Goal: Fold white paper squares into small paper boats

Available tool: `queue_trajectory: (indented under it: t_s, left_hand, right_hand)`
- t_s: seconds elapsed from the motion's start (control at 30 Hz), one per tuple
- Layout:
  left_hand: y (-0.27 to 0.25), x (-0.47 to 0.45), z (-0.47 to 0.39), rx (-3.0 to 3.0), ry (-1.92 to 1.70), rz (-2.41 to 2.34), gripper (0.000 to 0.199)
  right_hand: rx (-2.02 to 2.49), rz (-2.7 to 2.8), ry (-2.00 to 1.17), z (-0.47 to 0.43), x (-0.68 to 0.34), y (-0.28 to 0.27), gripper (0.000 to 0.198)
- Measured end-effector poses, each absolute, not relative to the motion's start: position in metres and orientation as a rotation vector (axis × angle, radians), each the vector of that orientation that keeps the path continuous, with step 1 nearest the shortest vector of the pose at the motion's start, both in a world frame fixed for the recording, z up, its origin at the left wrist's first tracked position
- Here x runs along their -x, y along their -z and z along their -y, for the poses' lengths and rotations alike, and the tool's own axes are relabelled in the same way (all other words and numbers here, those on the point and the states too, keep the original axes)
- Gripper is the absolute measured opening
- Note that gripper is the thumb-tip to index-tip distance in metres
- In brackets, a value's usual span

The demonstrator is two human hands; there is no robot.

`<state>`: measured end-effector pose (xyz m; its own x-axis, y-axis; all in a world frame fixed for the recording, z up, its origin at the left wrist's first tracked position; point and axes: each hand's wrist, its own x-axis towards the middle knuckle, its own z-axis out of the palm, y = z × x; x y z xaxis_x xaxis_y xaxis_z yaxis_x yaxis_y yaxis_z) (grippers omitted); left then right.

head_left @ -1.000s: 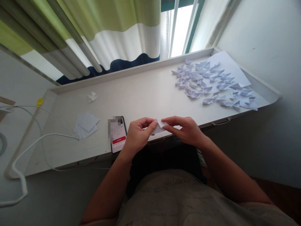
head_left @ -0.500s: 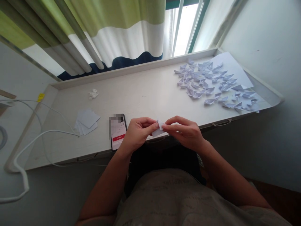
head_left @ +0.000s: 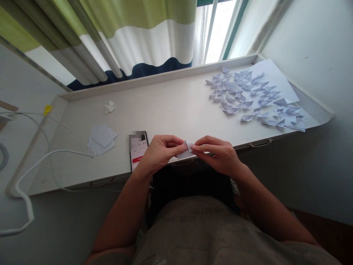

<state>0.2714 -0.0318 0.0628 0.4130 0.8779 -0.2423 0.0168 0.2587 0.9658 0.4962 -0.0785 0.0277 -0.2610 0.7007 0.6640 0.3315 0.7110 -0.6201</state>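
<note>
Between my two hands, at the desk's front edge, is a small piece of white paper (head_left: 185, 152) with a folded corner standing up. My left hand (head_left: 164, 151) pinches its left side between thumb and fingers. From the other side, my right hand (head_left: 217, 150) grips the folded flap with thumb and fingertips. Fingers hide part of the folds. A phone (head_left: 137, 151) with a lit screen lies just left of my left hand, partly covered by it. Farther right on the desk sits a crowd of small folded paper boats (head_left: 242, 92).
A small stack of white paper squares (head_left: 102, 140) lies on the left of the white desk (head_left: 165, 110). Behind it is a crumpled white scrap (head_left: 110, 107). White cables (head_left: 26, 198) loop over the left edge. A larger white sheet (head_left: 275, 79) lies under the boats. Curtains (head_left: 154, 40) hang behind.
Both hands keep their hold on the folded paper, with hardly any finger movement. The view has shifted slightly; the things on the desk lie as before.
</note>
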Motion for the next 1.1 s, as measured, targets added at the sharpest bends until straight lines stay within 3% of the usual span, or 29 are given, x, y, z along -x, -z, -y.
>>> queue_trajectory:
  t_s: [0.23, 0.4, 0.63, 0.83, 0.97, 1.1]
  left_hand:
    - [-0.062, -0.277, 0.030, -1.267, -0.752, -0.940, 0.031]
    - [-0.057, -0.285, 0.033, -1.268, -0.822, -0.951, 0.031]
    - [-0.055, -0.290, 0.039, -1.365, -0.890, -0.942, 0.025]
    - [-0.050, -0.290, 0.039, -1.440, -0.917, -0.989, 0.025]
    - [-0.049, -0.286, 0.041, -1.878, -1.150, -1.025, 0.035]
    - [-0.046, -0.285, 0.043, -2.241, -1.079, -0.866, 0.039]
  right_hand:
    - [0.836, 1.819, -0.462, 0.078, -0.496, -0.031, 0.023]
    - [0.927, 1.757, -0.636, 0.082, -0.492, -0.035, 0.002]
    - [1.042, 1.376, -1.214, 0.078, -0.489, -0.040, 0.033]
    - [1.136, 1.380, -1.167, 0.077, -0.487, -0.041, 0.040]
    - [1.146, 1.293, -1.243, 0.072, -0.491, -0.044, 0.044]
    - [1.126, 1.223, -1.235, 0.066, -0.494, -0.046, 0.043]
